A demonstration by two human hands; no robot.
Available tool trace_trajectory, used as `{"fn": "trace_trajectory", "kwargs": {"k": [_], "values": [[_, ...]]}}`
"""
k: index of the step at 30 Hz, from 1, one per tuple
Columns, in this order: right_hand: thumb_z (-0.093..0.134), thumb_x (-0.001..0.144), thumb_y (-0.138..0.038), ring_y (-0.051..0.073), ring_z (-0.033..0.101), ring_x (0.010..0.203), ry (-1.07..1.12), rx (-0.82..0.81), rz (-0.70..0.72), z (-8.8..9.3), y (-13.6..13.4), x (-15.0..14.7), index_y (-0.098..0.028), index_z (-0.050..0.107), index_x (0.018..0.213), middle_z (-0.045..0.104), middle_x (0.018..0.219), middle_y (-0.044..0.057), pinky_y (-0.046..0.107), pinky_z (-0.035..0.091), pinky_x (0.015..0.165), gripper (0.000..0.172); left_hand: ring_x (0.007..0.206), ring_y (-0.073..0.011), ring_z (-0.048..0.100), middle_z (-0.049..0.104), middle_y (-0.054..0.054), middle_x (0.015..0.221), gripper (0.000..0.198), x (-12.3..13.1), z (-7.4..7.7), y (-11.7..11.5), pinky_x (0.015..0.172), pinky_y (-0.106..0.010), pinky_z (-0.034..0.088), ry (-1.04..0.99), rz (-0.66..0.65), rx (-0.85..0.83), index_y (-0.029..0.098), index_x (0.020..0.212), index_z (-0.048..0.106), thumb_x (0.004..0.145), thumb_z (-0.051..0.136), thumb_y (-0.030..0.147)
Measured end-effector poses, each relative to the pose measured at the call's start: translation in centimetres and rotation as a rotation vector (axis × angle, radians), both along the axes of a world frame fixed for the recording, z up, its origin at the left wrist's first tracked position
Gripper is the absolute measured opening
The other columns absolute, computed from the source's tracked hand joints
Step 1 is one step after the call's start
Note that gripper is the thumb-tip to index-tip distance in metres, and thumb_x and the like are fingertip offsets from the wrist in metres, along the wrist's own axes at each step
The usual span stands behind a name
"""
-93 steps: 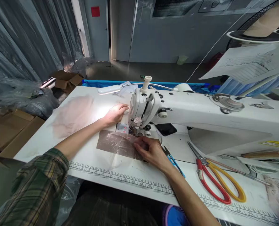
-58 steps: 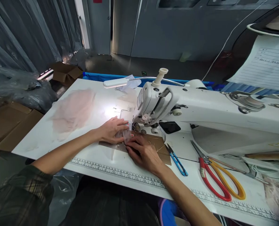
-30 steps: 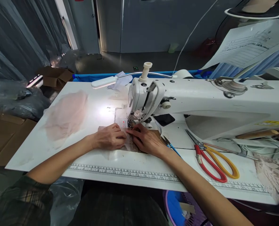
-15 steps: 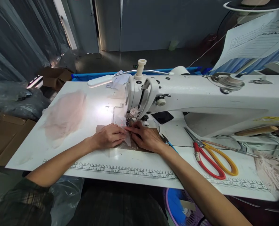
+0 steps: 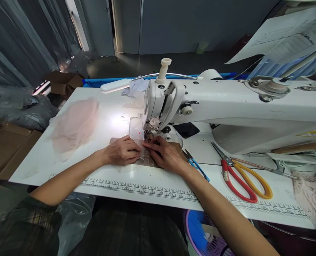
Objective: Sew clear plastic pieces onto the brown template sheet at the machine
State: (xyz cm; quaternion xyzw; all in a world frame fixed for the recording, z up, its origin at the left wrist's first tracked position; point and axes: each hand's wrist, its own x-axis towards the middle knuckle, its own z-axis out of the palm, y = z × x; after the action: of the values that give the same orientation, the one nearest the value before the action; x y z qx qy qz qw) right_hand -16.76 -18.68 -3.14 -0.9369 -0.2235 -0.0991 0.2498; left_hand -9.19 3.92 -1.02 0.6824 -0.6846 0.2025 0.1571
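A white sewing machine stands over the table, its presser foot close beyond my fingertips. Under the foot lies a thin sheer fabric with small red marks. My left hand is closed on the fabric's left side, fingers bent and together. On the right, the thumb and fingers of my right hand pinch the fabric just in front of the foot. Below both hands is a brown plate. The fabric's edge between the fingers is partly hidden.
Blue thread snips lie beside my right wrist, and red-and-yellow scissors farther right. A pale pink sheer cloth rests on the left. A printed ruler runs along the front edge. A dark phone-like object sits beneath the machine arm.
The view has shifted slightly. Less of the sheer fabric shows in front of my fingers, and the blue snips are more exposed. Both hands remain at the presser foot.
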Motion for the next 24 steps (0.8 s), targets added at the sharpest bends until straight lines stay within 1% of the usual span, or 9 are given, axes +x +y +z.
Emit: {"fn": "trace_trajectory", "kwargs": {"k": [4,8,13,18,24], "values": [[0.047,0.092,-0.020,0.023,0.061,0.095,-0.019,-0.002,0.007,-0.12,0.04,0.01,-0.019,0.064,0.125,0.058,0.105,0.014,0.039,0.054,0.086,0.037,0.071,-0.0128,0.062,0.073,-0.003,0.088,0.014,0.14,-0.21,0.11,0.065,-0.029,0.046,0.014,-0.018,-0.022,0.018,0.079,0.068,0.088,0.057,0.020],[0.047,0.093,-0.022,0.023,0.061,0.095,-0.015,-0.010,-0.009,-0.18,0.18,-0.09,-0.021,0.064,0.125,0.058,0.106,0.013,0.040,0.054,0.085,0.036,0.072,-0.0133,0.062,0.073,-0.004,0.090,0.013,0.22,-0.36,0.16,0.066,-0.029,0.047,0.011,-0.031,-0.044,0.017,0.081,0.069,0.088,0.058,0.020],[0.044,0.094,-0.020,0.023,0.061,0.097,-0.006,0.043,0.014,-0.02,-0.06,-0.20,-0.020,0.062,0.127,0.058,0.107,0.013,0.041,0.054,0.086,0.038,0.073,-0.0128,0.063,0.074,-0.003,0.091,0.016,0.18,-0.19,0.12,0.066,-0.029,0.049,-0.018,-0.009,-0.019,0.019,0.081,0.069,0.090,0.056,0.021],[0.044,0.093,-0.019,0.022,0.061,0.097,-0.031,0.064,0.050,-0.10,-0.34,-0.12,-0.019,0.066,0.121,0.057,0.106,0.012,0.040,0.055,0.086,0.036,0.072,-0.0131,0.063,0.074,-0.004,0.089,0.015,0.14,-0.07,0.10,0.065,-0.029,0.050,-0.014,-0.024,-0.046,0.017,0.081,0.070,0.089,0.058,0.020],[0.046,0.091,-0.017,0.023,0.061,0.098,-0.057,0.060,0.057,-0.44,-0.32,-0.07,-0.018,0.068,0.118,0.057,0.108,0.013,0.042,0.054,0.089,0.035,0.076,-0.0134,0.064,0.074,-0.004,0.092,0.017,0.24,-0.33,0.22,0.068,-0.030,0.050,0.023,0.005,0.026,0.019,0.084,0.071,0.091,0.056,0.022]]}}
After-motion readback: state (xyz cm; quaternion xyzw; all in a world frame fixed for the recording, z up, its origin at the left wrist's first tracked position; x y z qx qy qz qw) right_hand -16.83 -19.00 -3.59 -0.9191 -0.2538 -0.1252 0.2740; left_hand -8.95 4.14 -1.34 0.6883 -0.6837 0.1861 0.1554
